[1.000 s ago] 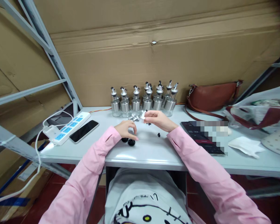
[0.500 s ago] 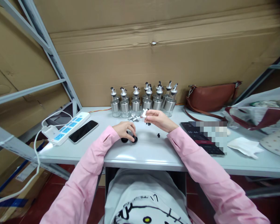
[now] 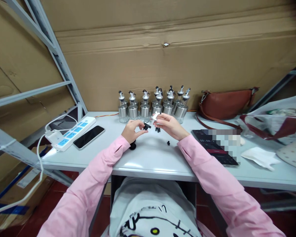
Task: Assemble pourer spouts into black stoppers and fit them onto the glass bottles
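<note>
1. Head view: left hand [image 3: 132,130] pinches black cap [image 3: 145,125], raised off tabletop [image 3: 153,158].
2. Right hand [image 3: 170,125] grips white spout [image 3: 155,117], just right of the cap.
3. Parts nearly touching, spout tilted up-right.

Over a grey table [image 3: 162,158], the left hand [image 3: 132,130] pinches a small black cap [image 3: 146,125]; the right hand [image 3: 169,125] holds a white spout [image 3: 155,117], perhaps a pourer. Another black cap [image 3: 132,145] lies below the left hand. Bottles [image 3: 153,107] line the cardboard behind.
</note>
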Demonstrator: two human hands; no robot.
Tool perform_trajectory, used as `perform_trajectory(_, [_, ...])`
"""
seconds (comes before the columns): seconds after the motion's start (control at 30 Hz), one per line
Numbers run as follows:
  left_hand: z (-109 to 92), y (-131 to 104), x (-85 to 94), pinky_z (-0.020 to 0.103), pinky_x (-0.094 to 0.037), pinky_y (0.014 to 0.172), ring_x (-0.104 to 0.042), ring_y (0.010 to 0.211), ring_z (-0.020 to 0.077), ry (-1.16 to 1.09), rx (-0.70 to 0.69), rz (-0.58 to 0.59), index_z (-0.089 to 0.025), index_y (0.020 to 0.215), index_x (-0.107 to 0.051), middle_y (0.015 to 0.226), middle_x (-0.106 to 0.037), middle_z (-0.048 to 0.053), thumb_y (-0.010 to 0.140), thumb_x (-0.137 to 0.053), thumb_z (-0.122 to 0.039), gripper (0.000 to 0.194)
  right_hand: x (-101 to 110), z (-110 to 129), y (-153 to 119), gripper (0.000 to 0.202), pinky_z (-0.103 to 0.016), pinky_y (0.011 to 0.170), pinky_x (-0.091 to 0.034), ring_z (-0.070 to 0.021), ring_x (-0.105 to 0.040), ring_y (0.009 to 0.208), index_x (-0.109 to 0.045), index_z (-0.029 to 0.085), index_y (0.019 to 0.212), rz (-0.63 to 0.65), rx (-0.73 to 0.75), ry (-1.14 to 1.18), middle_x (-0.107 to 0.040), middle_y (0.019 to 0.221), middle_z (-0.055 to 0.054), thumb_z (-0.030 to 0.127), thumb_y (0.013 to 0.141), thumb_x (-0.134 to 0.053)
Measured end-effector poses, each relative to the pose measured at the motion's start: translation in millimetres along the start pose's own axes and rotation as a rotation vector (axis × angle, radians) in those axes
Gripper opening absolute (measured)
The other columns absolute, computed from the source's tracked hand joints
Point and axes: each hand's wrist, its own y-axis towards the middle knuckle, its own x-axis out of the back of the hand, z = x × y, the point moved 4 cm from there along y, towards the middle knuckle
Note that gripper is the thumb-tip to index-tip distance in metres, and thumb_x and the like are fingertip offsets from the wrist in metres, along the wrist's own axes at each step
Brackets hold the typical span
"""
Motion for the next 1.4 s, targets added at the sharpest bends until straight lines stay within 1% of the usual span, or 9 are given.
perform_trajectory(0.1, [-0.3,-1.1,0.5,0.028,-0.043,0.072,-0.058,0.066,0.0133,0.019,-0.034,-0.041,-0.018,0.074,-0.055,0.066,-0.062,-0.002,0.076,-0.065,-0.045,0.029,-1.8,-1.1,-0.1,0.029,-0.027,0.073,-0.046,-0.0123,-0.059,0.079,-0.065,0.022,0.094,0.008,-0.010,-0.007,-0.066,0.097,-0.003,0.030,0.067,-0.073])
perform_trajectory(0.4, [-0.1,-2.5,-3.4,0.029,-0.042,0.072,-0.057,0.065,0.0134,0.022,-0.036,-0.029,-0.018,0.073,-0.054,0.065,-0.062,-0.002,0.075,-0.064,-0.049,0.032,-8.1,-4.2,-0.5,0.026,-0.026,0.073,-0.044,-0.0112,-0.058,0.080,-0.064,0.022,0.093,0.089,0.009,-0.045,-0.066,0.092,-0.002,0.030,0.069,-0.071])
perform_trajectory(0.6, [-1.4,-3.4,-2.4,0.030,-0.042,0.071,-0.056,0.061,0.0127,0.009,-0.048,-0.060,-0.019,0.075,-0.054,0.063,-0.061,-0.003,0.077,-0.060,-0.052,0.034,-10.4,-7.9,-0.3,0.021,-0.027,0.072,-0.044,-0.0103,-0.056,0.073,-0.063,0.018,0.080,0.058,0.010,-0.137,-0.063,0.082,0.000,0.032,0.067,-0.072])
perform_trajectory(0.8, [-4.5,-1.8,0.8,0.033,-0.041,0.073,-0.052,0.058,0.0128,0.035,0.073,-0.065,-0.019,0.067,-0.052,0.060,-0.060,-0.003,0.074,-0.061,-0.056,0.038,-17.2,-6.7,-3.7,0.038,-0.031,0.079,-0.048,-0.0168,-0.058,0.092,-0.060,0.021,0.088,0.033,0.064,-0.190,-0.062,0.099,-0.003,0.028,0.055,-0.079])
perform_trajectory(0.97, [-12.6,2.4,6.9,0.031,-0.040,0.069,-0.051,0.057,0.0126,-0.015,0.076,-0.099,-0.019,0.065,-0.053,0.059,-0.059,-0.003,0.075,-0.059,-0.057,0.039,-26.6,-2.2,-7.2,0.042,-0.032,0.082,-0.049,-0.0161,-0.059,0.093,-0.059,0.022,0.091,0.060,0.106,-0.113,-0.063,0.101,-0.002,0.025,0.055,-0.080])
perform_trajectory(1.17, [-16.2,0.5,1.5,0.032,-0.038,0.071,-0.051,0.051,0.0099,0.028,-0.025,-0.107,-0.019,0.069,-0.053,0.061,-0.061,-0.004,0.080,-0.056,-0.052,0.036,-27.1,-4.2,-5.0,0.027,-0.031,0.076,-0.052,-0.0137,-0.062,0.077,-0.060,0.021,0.074,-0.035,0.047,0.054,-0.064,0.078,0.001,0.042,0.064,-0.073])
perform_trajectory(1.27, [-14.3,-1.5,-1.4,0.033,-0.038,0.073,-0.051,0.049,0.0096,0.068,-0.044,-0.100,-0.019,0.068,-0.052,0.060,-0.060,-0.004,0.082,-0.056,-0.049,0.034,-28.0,-5.5,-4.7,0.028,-0.032,0.075,-0.053,-0.0141,-0.062,0.077,-0.059,0.021,0.072,-0.057,0.035,0.058,-0.065,0.080,0.000,0.042,0.062,-0.074])
perform_trajectory(1.33, [-12.2,-1.8,-0.1,0.034,-0.039,0.075,-0.054,0.055,0.0113,0.081,-0.025,-0.134,-0.019,0.076,-0.053,0.067,-0.062,-0.002,0.080,-0.058,-0.050,0.032,-28.0,-5.6,-4.9,0.029,-0.032,0.074,-0.054,-0.0141,-0.061,0.076,-0.058,0.021,0.073,-0.072,0.044,0.045,-0.065,0.080,0.000,0.043,0.062,-0.074])
perform_trajectory(1.4, [-11.1,-1.4,2.8,0.034,-0.041,0.076,-0.058,0.068,0.0143,0.047,-0.022,-0.183,-0.019,0.094,-0.053,0.089,-0.064,0.004,0.075,-0.062,-0.052,0.040,-27.5,-5.2,-5.3,0.031,-0.032,0.072,-0.054,-0.0132,-0.061,0.072,-0.055,0.021,0.072,-0.091,0.060,0.018,-0.064,0.076,0.001,0.044,0.063,-0.074])
